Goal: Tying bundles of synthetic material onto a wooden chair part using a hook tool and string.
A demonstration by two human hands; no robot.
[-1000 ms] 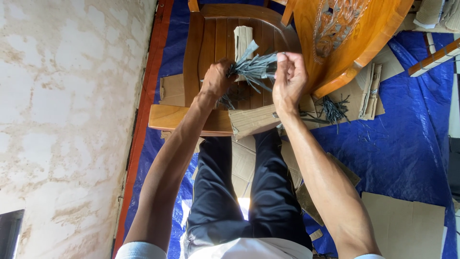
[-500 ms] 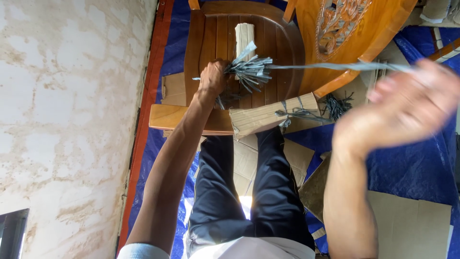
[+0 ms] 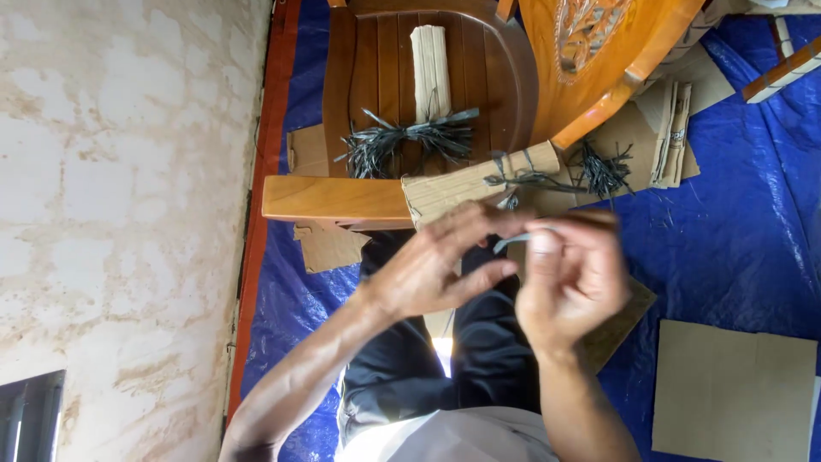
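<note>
1. Left hand and right hand meet near the lap, both pinching one thin grey strip between fingertips, apparently to work it.
2. Spare strips lie bundled on the far wooden chair seat, within reach.

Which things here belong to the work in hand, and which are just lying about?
In hand:
- left hand and right hand, both pinching a thin grey strap piece
- bundle of dark grey straps on the wooden chair seat
- strap-tied cardboard wrap on the chair's front edge

Lying about:
- flat cardboard sheet
- blue tarpaulin
</note>
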